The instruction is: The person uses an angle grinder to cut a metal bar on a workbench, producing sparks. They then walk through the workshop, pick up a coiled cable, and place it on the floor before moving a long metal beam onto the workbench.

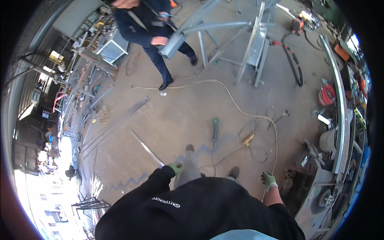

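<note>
My left hand [175,168], in a green glove, hangs in front of my left thigh. Its fingers do not show clearly. A long thin metal strip [147,148] runs from the floor toward that hand and passes out of sight at my sleeve; I cannot tell whether the hand grips it. My right hand [269,180], also gloved in green, is held out to the side with its fingers apart and nothing in them. Ahead of my feet lies a green angle grinder [215,127] with its cord, and right of it a yellow power tool [248,140].
A person in dark clothes [140,28] stands ahead with a hand on a steel beam [174,45] of a metal frame. A pale hose [228,94] and cords cross the floor. A red bucket [327,95] and a long rail [340,104] are at right; stacked metal lies left.
</note>
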Demonstrator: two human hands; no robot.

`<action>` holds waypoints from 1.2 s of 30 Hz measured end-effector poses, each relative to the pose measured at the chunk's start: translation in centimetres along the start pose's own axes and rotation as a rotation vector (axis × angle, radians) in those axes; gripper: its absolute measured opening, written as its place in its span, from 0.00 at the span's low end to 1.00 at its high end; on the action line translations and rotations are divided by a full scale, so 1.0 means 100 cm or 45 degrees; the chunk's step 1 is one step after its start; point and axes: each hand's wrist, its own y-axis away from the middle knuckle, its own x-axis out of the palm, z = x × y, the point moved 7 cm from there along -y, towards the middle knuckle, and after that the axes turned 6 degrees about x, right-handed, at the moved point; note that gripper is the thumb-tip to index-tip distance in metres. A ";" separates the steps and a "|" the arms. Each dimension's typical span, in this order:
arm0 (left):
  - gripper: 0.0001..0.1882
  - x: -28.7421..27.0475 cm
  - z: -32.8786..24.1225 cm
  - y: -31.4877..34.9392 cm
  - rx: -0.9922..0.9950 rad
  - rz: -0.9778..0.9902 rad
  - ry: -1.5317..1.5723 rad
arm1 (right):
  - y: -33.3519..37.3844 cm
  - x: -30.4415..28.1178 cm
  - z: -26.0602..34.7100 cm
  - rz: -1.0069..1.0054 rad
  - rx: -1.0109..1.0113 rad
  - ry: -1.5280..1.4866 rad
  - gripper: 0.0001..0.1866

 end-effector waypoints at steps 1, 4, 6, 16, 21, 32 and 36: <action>0.33 0.000 0.000 -0.004 -0.010 -0.008 0.031 | 0.009 0.000 -0.018 -0.032 0.055 0.020 0.16; 0.31 -0.008 -0.001 -0.035 0.026 0.051 0.052 | 0.034 0.002 -0.061 -0.141 0.231 0.050 0.15; 0.31 -0.027 -0.001 -0.074 0.040 0.120 0.000 | 0.034 0.017 -0.074 -0.204 0.320 0.063 0.15; 0.30 -0.041 0.048 -0.211 -0.113 0.764 -0.258 | -0.053 0.200 -0.058 -0.207 0.551 0.066 0.19; 0.33 -0.036 0.088 -0.235 -0.344 1.011 -0.296 | -0.196 0.346 0.031 0.063 0.123 0.444 0.24; 0.37 -0.077 0.101 -0.231 -0.261 0.547 -0.278 | -0.523 0.468 0.040 -0.099 -0.180 0.858 0.31; 0.37 -0.086 0.111 -0.226 -0.392 0.535 -0.182 | -0.585 0.496 0.045 -0.289 -0.254 0.871 0.43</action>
